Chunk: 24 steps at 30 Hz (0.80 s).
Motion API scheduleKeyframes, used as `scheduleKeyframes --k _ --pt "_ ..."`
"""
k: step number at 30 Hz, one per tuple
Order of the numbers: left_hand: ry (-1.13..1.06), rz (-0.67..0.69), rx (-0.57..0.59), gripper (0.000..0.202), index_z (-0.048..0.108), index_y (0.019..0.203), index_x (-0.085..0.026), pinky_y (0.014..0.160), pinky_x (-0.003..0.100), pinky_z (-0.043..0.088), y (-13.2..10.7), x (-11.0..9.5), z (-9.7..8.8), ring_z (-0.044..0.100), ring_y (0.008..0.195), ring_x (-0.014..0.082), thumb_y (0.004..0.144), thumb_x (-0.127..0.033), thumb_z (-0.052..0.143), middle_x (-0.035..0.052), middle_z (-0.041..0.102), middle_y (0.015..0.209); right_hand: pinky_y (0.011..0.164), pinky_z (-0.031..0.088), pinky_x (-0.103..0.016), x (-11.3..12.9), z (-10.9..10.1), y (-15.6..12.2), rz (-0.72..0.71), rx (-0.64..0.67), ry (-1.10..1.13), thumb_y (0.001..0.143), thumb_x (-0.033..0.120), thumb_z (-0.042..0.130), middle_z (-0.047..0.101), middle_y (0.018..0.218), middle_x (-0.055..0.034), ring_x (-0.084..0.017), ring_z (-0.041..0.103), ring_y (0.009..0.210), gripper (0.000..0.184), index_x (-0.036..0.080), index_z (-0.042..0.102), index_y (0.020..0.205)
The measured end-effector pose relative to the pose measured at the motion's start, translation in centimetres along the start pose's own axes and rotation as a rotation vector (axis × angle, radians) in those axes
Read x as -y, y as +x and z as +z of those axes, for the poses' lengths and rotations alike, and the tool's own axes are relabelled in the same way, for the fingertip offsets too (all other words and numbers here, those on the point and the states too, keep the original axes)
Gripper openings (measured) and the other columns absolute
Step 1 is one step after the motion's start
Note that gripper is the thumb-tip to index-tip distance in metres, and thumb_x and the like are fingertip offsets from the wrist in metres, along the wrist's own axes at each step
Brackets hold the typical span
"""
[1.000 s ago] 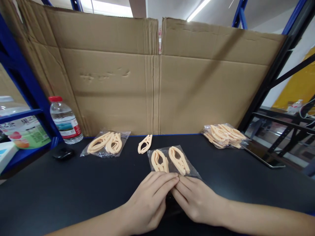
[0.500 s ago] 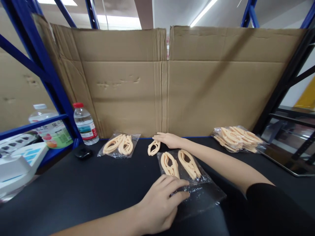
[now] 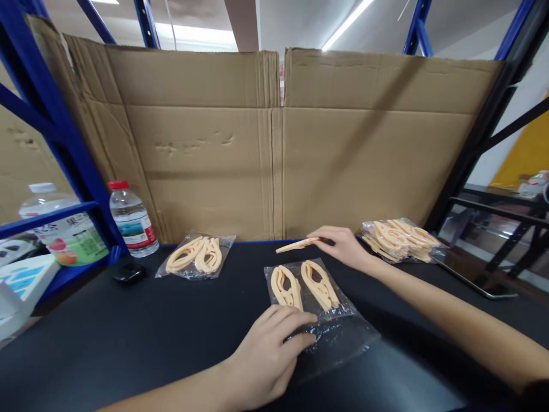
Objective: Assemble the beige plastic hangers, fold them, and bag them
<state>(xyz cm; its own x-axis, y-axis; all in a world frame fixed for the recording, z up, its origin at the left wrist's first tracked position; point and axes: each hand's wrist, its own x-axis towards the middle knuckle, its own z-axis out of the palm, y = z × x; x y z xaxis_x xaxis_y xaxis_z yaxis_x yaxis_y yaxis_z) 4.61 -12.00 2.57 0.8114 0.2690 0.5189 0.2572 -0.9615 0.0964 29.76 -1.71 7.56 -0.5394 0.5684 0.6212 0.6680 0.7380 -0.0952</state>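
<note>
My right hand (image 3: 342, 245) pinches one beige folding clothes hanger (image 3: 295, 245), which is raised over the far part of the table and seen edge-on. In front of me lies a clear plastic bag (image 3: 343, 343) with two more folded hangers, the right one (image 3: 319, 284) in full view. My left hand (image 3: 274, 349) rests on this bag, fingers and thumb apart, covering the lower end of the left hanger (image 3: 285, 286). Farther left, another clear bag (image 3: 227, 243) contains two folded hangers (image 3: 209, 256). A stack of bagged hangers (image 3: 401, 239) sits beyond my right forearm.
A water bottle with a red cap (image 3: 134, 220) and a black mouse (image 3: 128, 273) stand at the left on the black table (image 3: 171, 332). Behind runs a cardboard wall (image 3: 206, 149). A dark flat device (image 3: 476, 277) lies far right. Blue rack posts (image 3: 72, 131) frame the left side.
My right hand has lifted the single hanger off the table and moved right with it, turning it edge-on. My left hand stays on the bag. The view has shifted slightly.
</note>
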Motion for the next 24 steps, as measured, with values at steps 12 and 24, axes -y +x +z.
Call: scheduleKeyframes --k 12,24 --pt "0.022 -0.061 -0.07 0.049 0.047 0.13 -0.016 0.092 0.041 0.049 0.2 0.4 0.9 0.055 0.111 0.0236 0.083 -0.001 0.04 0.0126 0.058 0.125 0.068 0.058 -0.024 14.1 -9.5 -14.4 -0.127 -0.204 -0.258 0.09 0.02 0.049 0.072 0.086 -0.0051 -0.018 0.068 0.076 0.022 0.02 0.068 0.102" --pt "0.073 -0.038 -0.158 0.047 0.046 0.129 -0.016 0.093 0.043 0.048 0.2 0.4 1.2 0.052 0.118 0.0246 0.085 -0.001 0.041 0.014 0.057 0.126 0.05 0.034 -0.03 10.8 1.8 -8.3 -0.377 -0.197 -0.694 0.085 0.005 0.045 0.06 0.062 -0.0066 -0.016 0.051 0.059 0.024 0.009 0.066 0.073"
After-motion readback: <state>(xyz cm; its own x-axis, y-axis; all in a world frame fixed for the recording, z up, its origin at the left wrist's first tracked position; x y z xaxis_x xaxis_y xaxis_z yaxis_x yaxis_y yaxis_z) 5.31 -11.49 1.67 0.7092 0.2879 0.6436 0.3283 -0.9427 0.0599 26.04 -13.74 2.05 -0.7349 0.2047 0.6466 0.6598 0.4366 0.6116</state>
